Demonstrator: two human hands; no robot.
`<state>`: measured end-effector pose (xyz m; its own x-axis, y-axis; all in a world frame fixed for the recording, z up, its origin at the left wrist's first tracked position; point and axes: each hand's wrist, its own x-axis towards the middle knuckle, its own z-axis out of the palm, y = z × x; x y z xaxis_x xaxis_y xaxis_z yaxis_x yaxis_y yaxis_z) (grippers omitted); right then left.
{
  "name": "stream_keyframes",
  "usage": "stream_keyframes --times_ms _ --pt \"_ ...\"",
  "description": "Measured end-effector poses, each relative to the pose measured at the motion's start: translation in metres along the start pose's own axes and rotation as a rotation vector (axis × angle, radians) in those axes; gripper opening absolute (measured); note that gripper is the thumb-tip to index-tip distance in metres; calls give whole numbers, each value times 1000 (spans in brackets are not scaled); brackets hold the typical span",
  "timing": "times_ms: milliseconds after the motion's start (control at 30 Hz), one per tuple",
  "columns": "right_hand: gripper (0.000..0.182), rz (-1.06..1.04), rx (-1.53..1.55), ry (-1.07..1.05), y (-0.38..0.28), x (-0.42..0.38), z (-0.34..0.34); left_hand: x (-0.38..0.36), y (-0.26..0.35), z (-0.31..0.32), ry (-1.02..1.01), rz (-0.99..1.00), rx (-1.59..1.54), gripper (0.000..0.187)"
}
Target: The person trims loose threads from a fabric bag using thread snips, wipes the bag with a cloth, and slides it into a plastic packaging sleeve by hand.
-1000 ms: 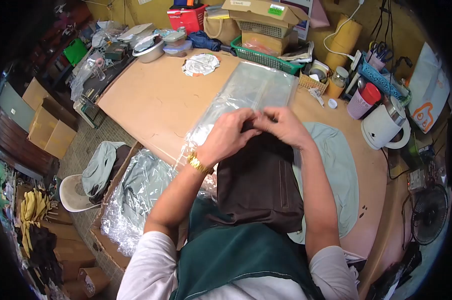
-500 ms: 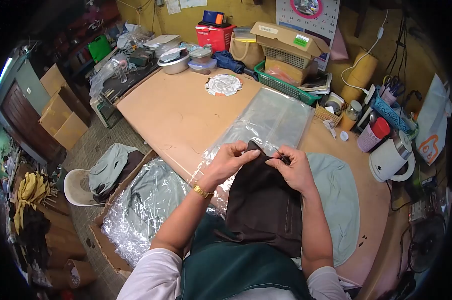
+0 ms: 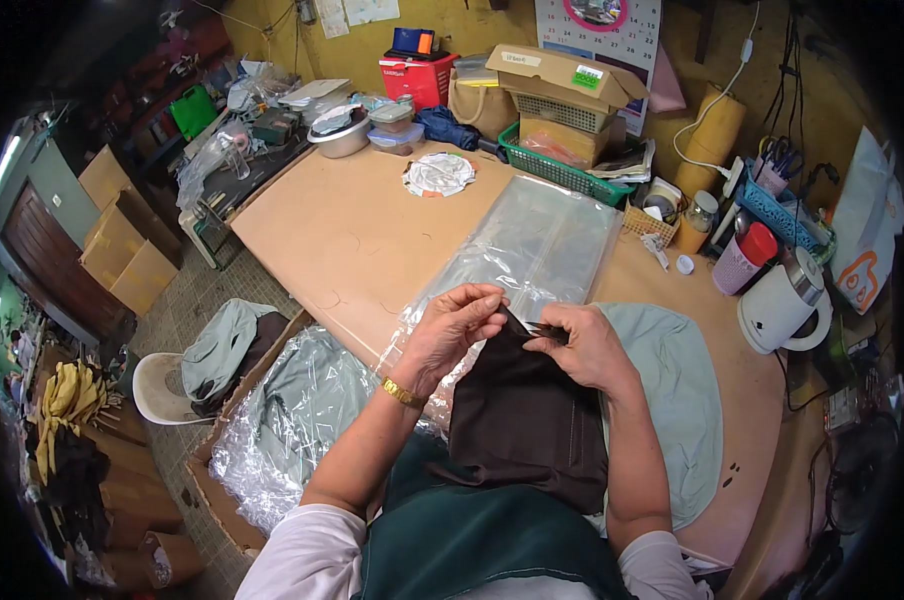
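Note:
A dark brown cloth piece (image 3: 522, 415) lies over the near edge of the table and my lap, its top corner lifted. My left hand (image 3: 462, 325), with a gold watch at the wrist, pinches that corner. In my right hand (image 3: 584, 345) is a small dark tool (image 3: 550, 333), perhaps thread snips, its tip beside the raised cloth edge. Clear plastic bags (image 3: 542, 235) lie flat just beyond my hands. A pale green cloth (image 3: 667, 410) is spread to the right of the brown one.
An open carton (image 3: 204, 440) with plastic-wrapped grey-green cloth (image 3: 307, 400) stands at the left. A green basket (image 3: 562, 170), a round white cloth piece (image 3: 440, 174) and a white kettle (image 3: 777, 310) are on the table (image 3: 322, 230). A white chair (image 3: 157, 388) holds garments.
My left hand has pulled the cloth corner slightly up, and the dark tool in my right hand shows more plainly, turned toward the cloth. The view has shifted slightly.

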<state>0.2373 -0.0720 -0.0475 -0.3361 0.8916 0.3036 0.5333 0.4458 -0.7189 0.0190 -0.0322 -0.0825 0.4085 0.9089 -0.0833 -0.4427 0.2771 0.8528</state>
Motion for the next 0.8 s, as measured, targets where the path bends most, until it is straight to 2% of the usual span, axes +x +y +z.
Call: stream_keyframes --times_ms 33,167,267,333,500,600,800 --pt "28 -6 -59 -28 0 0 -1 0 -2 0 1 19 -95 22" --pt "28 19 -75 -12 2 -1 -2 -1 -9 -8 -53 36 -156 24" --pt "28 92 3 -1 6 -1 -2 -6 -7 -3 -66 8 -294 24" --pt "30 -37 -179 414 -17 -2 -3 -11 0 4 -74 55 -316 23" --pt "32 -57 -355 469 -41 -10 3 -9 -4 19 -92 104 -247 24" --pt "34 -251 -545 564 -45 -11 10 -5 -11 23 -85 151 -190 25" --pt "27 -294 -620 573 -41 -10 15 -4 -17 33 -76 196 -115 23"
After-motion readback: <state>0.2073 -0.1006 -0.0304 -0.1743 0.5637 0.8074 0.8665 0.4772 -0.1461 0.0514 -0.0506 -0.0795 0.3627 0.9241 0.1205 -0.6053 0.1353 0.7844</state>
